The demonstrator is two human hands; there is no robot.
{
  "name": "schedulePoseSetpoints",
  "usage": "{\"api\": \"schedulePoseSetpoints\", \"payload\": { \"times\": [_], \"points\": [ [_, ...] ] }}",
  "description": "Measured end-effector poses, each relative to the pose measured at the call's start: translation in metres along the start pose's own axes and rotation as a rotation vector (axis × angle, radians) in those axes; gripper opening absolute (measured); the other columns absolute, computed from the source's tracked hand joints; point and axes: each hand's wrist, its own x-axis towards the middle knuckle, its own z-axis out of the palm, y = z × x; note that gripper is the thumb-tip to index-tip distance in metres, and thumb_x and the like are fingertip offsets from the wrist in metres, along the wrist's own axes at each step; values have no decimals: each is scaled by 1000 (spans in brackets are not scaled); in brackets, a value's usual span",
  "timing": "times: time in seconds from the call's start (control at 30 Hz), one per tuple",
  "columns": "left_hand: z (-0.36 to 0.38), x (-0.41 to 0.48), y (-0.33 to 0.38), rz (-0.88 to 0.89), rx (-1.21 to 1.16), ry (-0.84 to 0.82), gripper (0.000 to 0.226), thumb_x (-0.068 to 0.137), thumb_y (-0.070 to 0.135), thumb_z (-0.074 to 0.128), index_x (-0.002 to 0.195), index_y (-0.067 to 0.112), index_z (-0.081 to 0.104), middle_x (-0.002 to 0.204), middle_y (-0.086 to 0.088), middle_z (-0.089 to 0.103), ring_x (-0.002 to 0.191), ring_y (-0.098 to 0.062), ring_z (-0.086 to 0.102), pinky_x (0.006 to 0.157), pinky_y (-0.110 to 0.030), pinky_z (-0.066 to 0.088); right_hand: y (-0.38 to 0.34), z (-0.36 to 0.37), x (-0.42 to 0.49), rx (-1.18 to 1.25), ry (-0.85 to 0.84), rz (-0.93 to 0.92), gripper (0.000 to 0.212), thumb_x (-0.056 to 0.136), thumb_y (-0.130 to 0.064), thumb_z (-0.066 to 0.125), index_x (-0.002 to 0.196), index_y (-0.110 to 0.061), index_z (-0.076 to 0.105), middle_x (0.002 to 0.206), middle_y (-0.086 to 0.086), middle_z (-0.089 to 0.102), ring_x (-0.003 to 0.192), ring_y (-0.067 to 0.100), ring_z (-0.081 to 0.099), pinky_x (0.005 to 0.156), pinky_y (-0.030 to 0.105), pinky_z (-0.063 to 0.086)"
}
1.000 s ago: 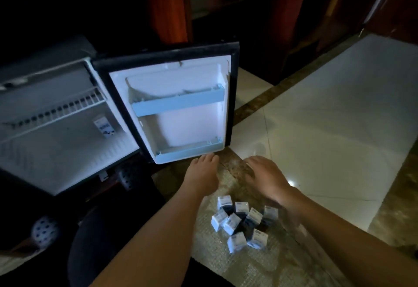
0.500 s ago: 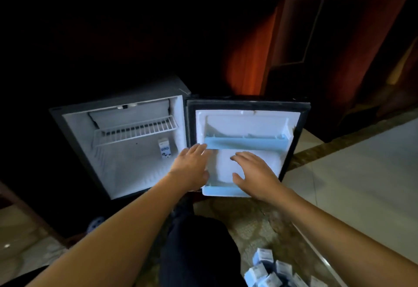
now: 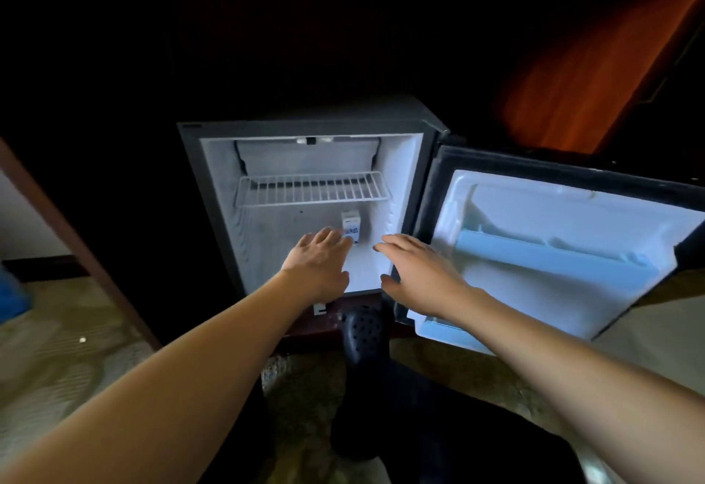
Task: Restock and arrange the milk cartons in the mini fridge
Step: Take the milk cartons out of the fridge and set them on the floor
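Observation:
The mini fridge stands open, its white inside lit. One small white milk carton stands upright on the fridge floor at the back right, under the wire shelf. My left hand reaches into the fridge with straight fingers, its fingertips just at the carton's lower left. My right hand hovers to the right of the carton at the fridge opening, fingers spread and holding nothing. The loose cartons on the floor are out of view.
The fridge door swings open to the right, with a pale blue door rack. A dark perforated shoe sits below the fridge front. A dark wooden frame runs along the left, with patterned flooring beside it.
The view swung left so the fridge interior is now centred. Both hands moved from the door's inner side into the fridge opening, toward the carton. The floor cartons dropped out of view.

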Motion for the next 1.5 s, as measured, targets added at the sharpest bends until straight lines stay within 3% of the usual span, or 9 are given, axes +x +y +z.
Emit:
{"api": "schedulePoseSetpoints", "payload": {
  "times": [0.17,0.53,0.7,0.93,1.0,1.07,1.17,1.3,1.5],
  "points": [
    [35,30,-28,-31,-39,24,60,95,32,51,150,16,31,157,-3,30,146,-19,22,120,-38,18,4,34,59,57,-49,34,61,98,-32,50,154,-18,30,161,-1,26,149,19,22,119,35,24],
    [103,97,-80,-103,-93,50,60,94,30,54,149,17,31,158,-1,24,147,-17,17,119,-35,16,36,107,159,19,-97,32,63,94,-27,52,152,-13,34,158,3,33,145,22,27,117,35,23],
    [127,128,-95,-104,-50,26,61,96,29,52,151,17,27,162,-2,16,150,-19,10,121,-38,11,47,140,204,78,-27,69,68,92,-28,55,154,-14,30,162,2,25,149,24,20,120,39,21],
    [155,150,-101,-98,-83,45,65,96,25,52,153,17,24,164,-3,15,152,-20,8,123,-38,8,55,181,241,74,18,115,87,91,-22,59,159,-19,5,168,3,-1,154,30,-3,123,49,14],
    [162,148,-103,-94,-65,27,64,96,25,52,154,17,24,165,-3,14,152,-20,7,123,-38,7,56,187,239,19,82,122,88,86,-16,65,158,-18,15,162,8,17,148,35,15,118,50,28],
    [167,145,-106,-94,-18,-9,66,97,25,50,155,17,21,165,-3,11,153,-21,5,123,-39,6,58,189,236,-109,225,110,81,77,-9,73,149,-14,38,137,14,44,125,36,39,100,46,44],
    [171,140,-109,-113,23,-68,68,97,27,51,156,18,18,166,-4,9,153,-22,5,124,-41,8,59,187,227,-177,240,143,55,74,-3,77,126,-10,60,127,13,48,120,34,42,97,44,48],
    [163,135,-103,-129,-1,-57,66,95,29,55,152,17,26,162,-4,20,149,-22,18,121,-38,17,59,176,215,-131,115,84,45,84,-6,70,127,-10,58,129,6,50,125,27,42,93,37,51],
    [131,122,-85,-131,-19,-33,68,91,32,61,149,17,29,153,-2,35,141,-22,33,114,-38,29,48,133,192,-31,16,-135,34,88,-24,70,117,-17,56,118,-1,53,110,20,53,79,31,42]
  ]
}}
